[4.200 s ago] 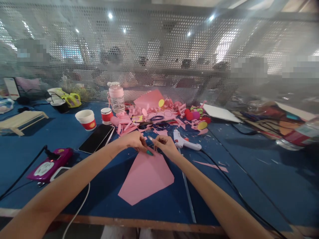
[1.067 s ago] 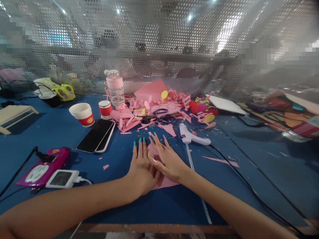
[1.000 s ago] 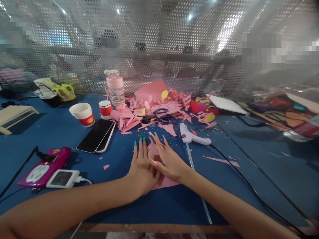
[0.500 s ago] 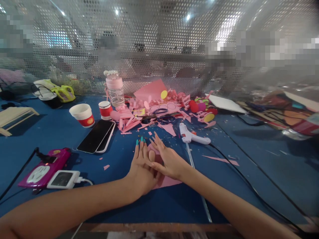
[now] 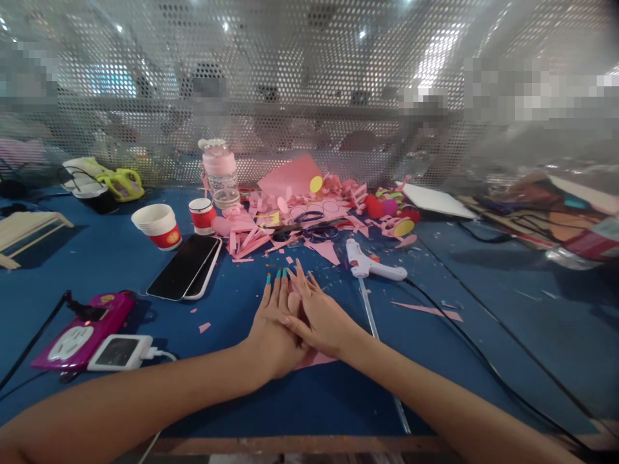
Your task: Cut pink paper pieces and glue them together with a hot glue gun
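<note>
My left hand [image 5: 275,335], with teal nails, lies palm down with its fingers stretched forward. My right hand [image 5: 323,317] rests partly over it, thumb across the left hand's back and fingers extended. A pink foam or paper sheet [image 5: 319,359] lies beneath both hands, mostly hidden. Just to the right is a white glue gun [image 5: 374,265], with a long translucent glue stick [image 5: 370,309] running toward the table's front edge.
Pink scraps [image 5: 246,235] and scissors [image 5: 316,229] lie heaped behind my hands. Leftward are phones [image 5: 184,267], paper cups [image 5: 157,225], a pink-lidded bottle [image 5: 220,171], and a purple power strip [image 5: 87,332]. A black cord [image 5: 464,335] crosses the right side.
My right hand has shifted slightly left and turned further over my left hand, covering more of the pink sheet. The view has shifted slightly.
</note>
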Available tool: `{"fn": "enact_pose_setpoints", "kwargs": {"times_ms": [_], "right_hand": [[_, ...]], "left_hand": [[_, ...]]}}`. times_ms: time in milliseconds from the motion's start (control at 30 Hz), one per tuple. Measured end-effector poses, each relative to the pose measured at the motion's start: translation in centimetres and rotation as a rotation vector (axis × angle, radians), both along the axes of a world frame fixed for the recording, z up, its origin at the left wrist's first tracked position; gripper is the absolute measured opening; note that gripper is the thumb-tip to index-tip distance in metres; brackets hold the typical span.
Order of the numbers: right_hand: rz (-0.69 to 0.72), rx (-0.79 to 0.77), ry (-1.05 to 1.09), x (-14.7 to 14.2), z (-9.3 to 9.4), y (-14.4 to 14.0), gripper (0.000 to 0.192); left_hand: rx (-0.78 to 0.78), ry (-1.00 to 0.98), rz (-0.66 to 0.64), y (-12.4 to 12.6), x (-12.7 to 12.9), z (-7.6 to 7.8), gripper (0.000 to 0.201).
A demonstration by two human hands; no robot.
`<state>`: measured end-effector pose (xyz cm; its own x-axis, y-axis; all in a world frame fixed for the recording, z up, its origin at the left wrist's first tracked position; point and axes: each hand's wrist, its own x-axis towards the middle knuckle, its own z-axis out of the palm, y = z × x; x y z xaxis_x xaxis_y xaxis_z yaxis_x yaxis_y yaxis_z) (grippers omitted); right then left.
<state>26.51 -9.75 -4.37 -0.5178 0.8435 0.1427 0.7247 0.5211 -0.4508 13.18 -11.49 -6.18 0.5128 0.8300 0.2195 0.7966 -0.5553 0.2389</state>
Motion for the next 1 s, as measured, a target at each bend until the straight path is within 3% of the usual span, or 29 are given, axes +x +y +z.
{"fn": "enact_pose_setpoints", "kwargs": {"times_ms": [433, 633, 1000], "right_hand": [[0.019, 0.046, -0.089, -0.2, 1.0, -0.4, 0.093], [0.036, 0.082, -0.081, -0.1, 1.0, -0.8, 0.096], [-0.005, 0.044, -0.039, 0.0, 1.5, -1.3, 0.096]], "left_hand": [[0.011, 0.057, -0.026, -0.2, 0.0, 0.1, 0.080], [0.075, 0.120, -0.112, -0.3, -0.2, -0.3, 0.075], [0.108, 0.132, -0.114, -0.6, -0.1, -0.5, 0.072]]}}
